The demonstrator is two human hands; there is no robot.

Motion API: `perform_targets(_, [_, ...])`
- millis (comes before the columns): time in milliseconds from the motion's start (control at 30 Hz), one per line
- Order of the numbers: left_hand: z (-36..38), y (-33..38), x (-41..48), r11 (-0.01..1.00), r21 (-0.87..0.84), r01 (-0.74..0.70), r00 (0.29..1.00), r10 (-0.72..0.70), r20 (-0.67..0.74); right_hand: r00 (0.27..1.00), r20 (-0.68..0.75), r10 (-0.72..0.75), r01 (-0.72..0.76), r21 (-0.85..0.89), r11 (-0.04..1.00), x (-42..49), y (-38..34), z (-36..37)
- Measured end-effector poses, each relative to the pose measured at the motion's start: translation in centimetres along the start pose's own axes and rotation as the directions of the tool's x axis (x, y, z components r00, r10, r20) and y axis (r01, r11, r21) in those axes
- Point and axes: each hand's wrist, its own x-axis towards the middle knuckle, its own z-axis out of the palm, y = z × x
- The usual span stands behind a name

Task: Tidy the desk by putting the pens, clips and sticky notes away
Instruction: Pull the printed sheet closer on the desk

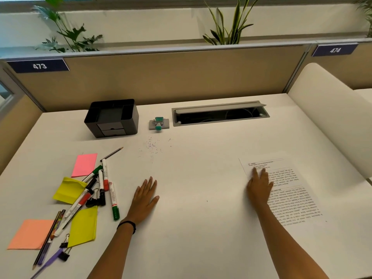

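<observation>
Progress: nothing was judged put away. The whole scatter lay at the near left corner of the desk (201, 228), and every step of the task was outstanding.

Items found loose:
- Sticky notes: a pink pad (84, 165) farthest in, a crumpled yellow pad (68, 190) below it, a second yellow pad (84, 226) and an orange pad (30, 234) closest to the left edge.
- Pens: several markers (114, 202) with red, green and black caps lay crossed in a heap between the pads; a pencil (111, 154) lay just beyond the heap; a purple pen (50, 260) and further pencils lay by the near edge.
- Clips: black binder clips (94, 200) in the heap, and more beside the purple pen.

Likely receptacle: a black organiser (111, 117) stood toward the far edge, left of centre, well apart from the scatter. Nothing was seen in its upper tray.

Hands: the left hand (146, 198) lay flat on the bare desk just right of the markers, fingers straight, holding nothing. The right hand (259, 186) lay flat with its fingers on the left margin of a printed sheet (287, 194) toward the right edge, likewise gripping nothing.

Limits of view: the purple pen ran out of frame at the near edge. The number of clips in the heap could not be counted, and anything under the pads was hidden. The organiser's walls hid part of its interior. The sheet's text was unreadable. The purpose of a small teal device (159, 122) beside the organiser could not be told.
</observation>
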Motion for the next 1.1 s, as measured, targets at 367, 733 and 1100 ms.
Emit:
perform_targets(367, [-0.7,-1.1,-0.7,0.995,-0.012,-0.096,0.992,0.096,0.082,0.978,0.146,-0.152,0.182,-0.229,0.956,-5.0,-7.1,1.6])
perform_targets(733, [-0.9,-1.4,-0.8,0.991,-0.008,-0.132,0.989,0.132,0.06,0.938,0.195,-0.285,0.331,-0.266,0.905,-9.5,-13.8,3.3])
perform_targets(1100, [0.4,0.0,-0.9,0.997,0.039,-0.066,0.998,0.065,0.02,0.855,0.278,-0.439,0.484,-0.121,0.867,-13.3,-20.1,5.7])
